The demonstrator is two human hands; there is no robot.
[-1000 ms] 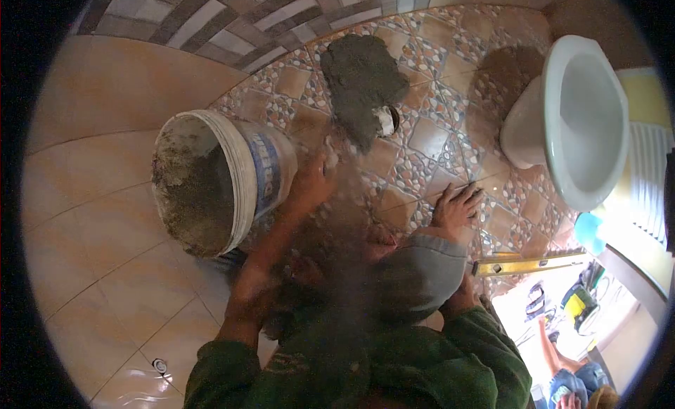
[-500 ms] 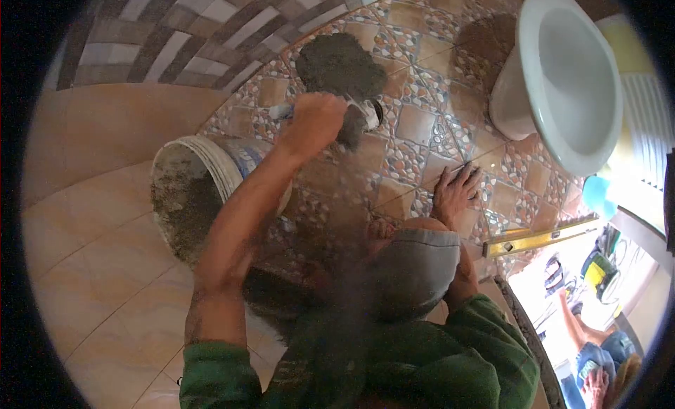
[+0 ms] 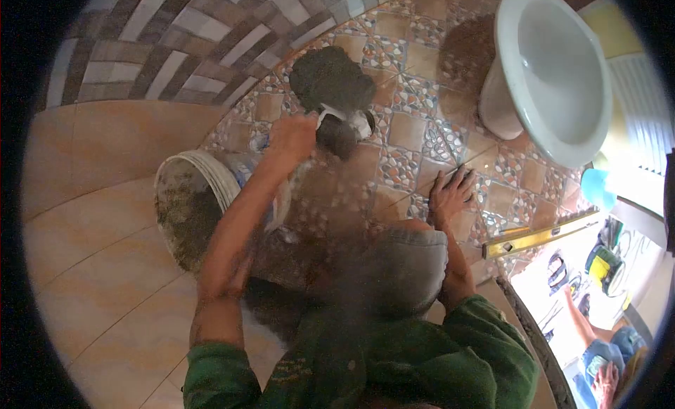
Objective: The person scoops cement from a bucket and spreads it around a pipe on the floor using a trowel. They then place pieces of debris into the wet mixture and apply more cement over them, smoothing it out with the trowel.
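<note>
Watching remotely, I saw the left hand [image 3: 292,138] clamped around a trowel [image 3: 336,135] beside the mortar [image 3: 330,78]; the right hand [image 3: 452,192] lay on the tiles [image 3: 406,132], fingers apart.

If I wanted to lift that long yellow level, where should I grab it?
Try the middle of the yellow level, reaching down from above and closing across its narrow width. It's a long, straight bar lying low, so the middle will probably balance best.
</note>
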